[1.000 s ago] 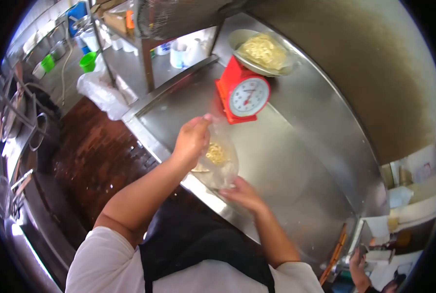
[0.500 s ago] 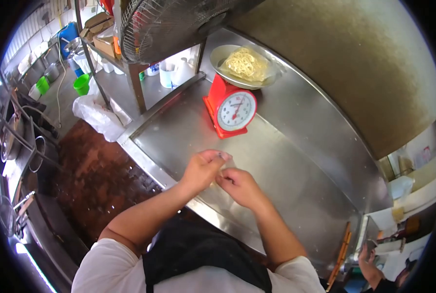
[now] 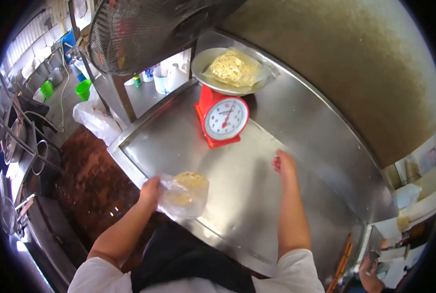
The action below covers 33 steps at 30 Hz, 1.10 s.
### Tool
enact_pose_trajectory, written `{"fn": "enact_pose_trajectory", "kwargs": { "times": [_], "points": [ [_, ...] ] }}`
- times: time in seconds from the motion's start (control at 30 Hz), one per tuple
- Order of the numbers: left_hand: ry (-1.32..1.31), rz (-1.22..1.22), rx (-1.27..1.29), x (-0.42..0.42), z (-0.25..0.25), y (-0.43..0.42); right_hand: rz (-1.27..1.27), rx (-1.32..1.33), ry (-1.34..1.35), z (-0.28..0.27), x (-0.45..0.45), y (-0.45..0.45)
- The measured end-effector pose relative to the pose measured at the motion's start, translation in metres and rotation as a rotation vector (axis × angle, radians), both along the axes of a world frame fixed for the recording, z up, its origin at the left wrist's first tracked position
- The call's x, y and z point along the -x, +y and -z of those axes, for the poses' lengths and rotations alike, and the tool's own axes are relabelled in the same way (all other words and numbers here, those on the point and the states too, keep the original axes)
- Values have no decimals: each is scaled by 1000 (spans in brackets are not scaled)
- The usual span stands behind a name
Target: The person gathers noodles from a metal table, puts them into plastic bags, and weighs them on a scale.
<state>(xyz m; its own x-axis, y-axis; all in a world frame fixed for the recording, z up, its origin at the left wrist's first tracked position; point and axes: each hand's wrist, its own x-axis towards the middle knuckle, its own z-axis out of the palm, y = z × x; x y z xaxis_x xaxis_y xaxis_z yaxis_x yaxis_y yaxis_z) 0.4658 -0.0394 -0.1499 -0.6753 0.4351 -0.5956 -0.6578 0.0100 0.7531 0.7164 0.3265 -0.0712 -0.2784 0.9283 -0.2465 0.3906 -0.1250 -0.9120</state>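
My left hand [image 3: 151, 191] grips one end of a clear plastic bag [image 3: 185, 196] with pale yellow food in it, perhaps noodles, over the counter's front edge. Out to the right, my right hand [image 3: 284, 163] is raised over the metal counter with its fingers curled closed; whether anything is inside them is hidden. Beyond both hands stands a red dial scale [image 3: 224, 118]. On its round metal pan [image 3: 203, 56] rests a clear bag of yellow noodles [image 3: 235, 68].
A large fan [image 3: 140, 36] overhangs the back left, beside a metal shelf post [image 3: 124, 97]. The stainless counter [image 3: 257, 205] has a raised rim. Wooden sticks [image 3: 344, 259] lean at the lower right, near another person's hand [image 3: 370, 276]. White plastic [image 3: 98, 117] hangs at left.
My hands have moved apart, the left one going left and the right one up and right. The bag with yellow food now shows plainly in my left hand. The view has shifted slightly.
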Motion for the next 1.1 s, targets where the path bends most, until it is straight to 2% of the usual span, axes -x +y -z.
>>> {"fn": "enact_pose_trajectory", "kwargs": {
  "times": [0.03, 0.07, 0.1, 0.2, 0.27, 0.37, 0.47, 0.57, 0.67, 0.77, 0.83, 0.9, 0.97, 1.0, 1.03, 1.1],
  "points": [
    [-21, -86, 91, -5, 8, -5, -31, -217, -194, 29, -8, 29],
    [-29, -64, 77, -2, 37, -19, -64, -437, -381, 45, -4, 51],
    [-35, -44, 68, 2, 61, -28, -146, -618, -435, 46, 8, 60],
    [-47, -10, 122, -1, 44, -25, -348, -1114, -571, 34, 58, 63],
    [-61, -3, 162, -5, 18, -12, -310, -1326, -549, 20, 93, 83],
    [-53, -26, 165, -10, 1, -9, -271, -1435, -573, -3, 118, 108],
    [-65, -37, 168, -7, 2, -8, -463, -1423, -859, 56, 91, 114],
    [-57, -37, 182, -13, -7, -3, -485, -1145, -931, 110, 65, 116],
    [-28, 11, 212, -10, -3, -7, -397, -765, -860, 60, 56, 96],
    [10, 51, 221, -10, 4, -9, -76, -938, -474, 80, 35, 122],
    [14, 54, 234, -10, 0, -9, 92, -1064, -362, 74, 35, 125],
    [65, 97, 313, -8, 13, -17, -54, -1024, -492, 71, 46, 125],
    [167, 196, 438, 4, 65, -34, -143, -1052, -633, 102, 63, 137],
    [384, 270, 495, 2, 59, -32, -206, -1074, -697, 107, 74, 136],
    [591, 361, 557, 0, 50, -27, -283, -1147, -648, 98, 88, 123],
    [289, 274, 465, -4, 29, -18, -409, -1259, -639, 92, 101, 114]
  ]
}}
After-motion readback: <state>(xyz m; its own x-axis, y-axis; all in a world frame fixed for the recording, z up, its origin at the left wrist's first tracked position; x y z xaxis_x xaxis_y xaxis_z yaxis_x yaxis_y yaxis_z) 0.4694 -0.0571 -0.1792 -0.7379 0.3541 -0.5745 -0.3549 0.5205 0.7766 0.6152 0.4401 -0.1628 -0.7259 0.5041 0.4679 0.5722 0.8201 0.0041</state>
